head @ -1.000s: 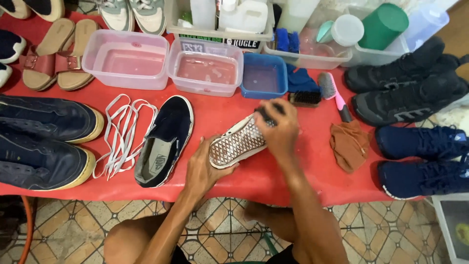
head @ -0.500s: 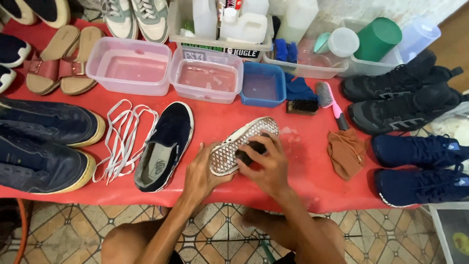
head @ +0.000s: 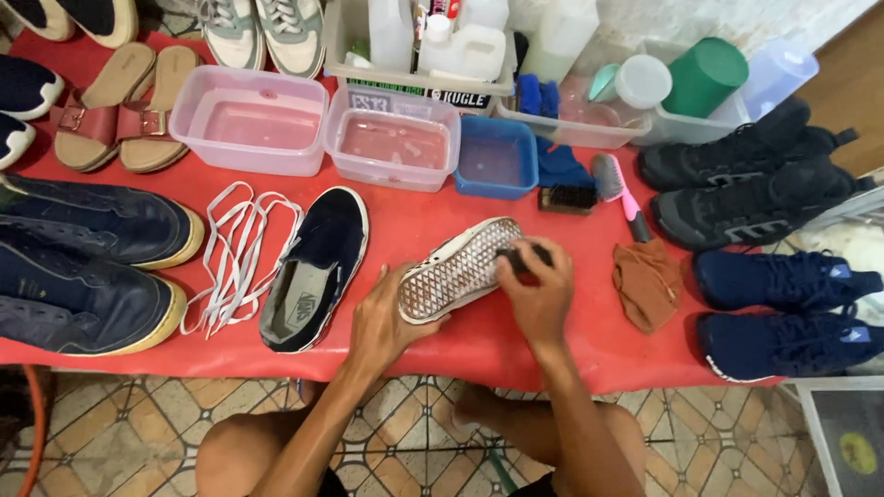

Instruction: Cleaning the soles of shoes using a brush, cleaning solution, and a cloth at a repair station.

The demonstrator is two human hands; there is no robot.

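While the left hand (head: 382,322) clamps the heel end of an upturned slip-on shoe (head: 458,271), its waffle sole faces up and its long axis runs from that grip up and away to the right, toe toward the blue tub (head: 497,156). Over the toe half, the right hand (head: 537,287) is curled tight around a dark scrub brush (head: 517,259) pressed on the sole. Just left of the holding hand lies one matching navy shoe (head: 311,271); beyond it, loose white laces (head: 235,253). Two clear tubs (head: 253,120) of water stand farther back.
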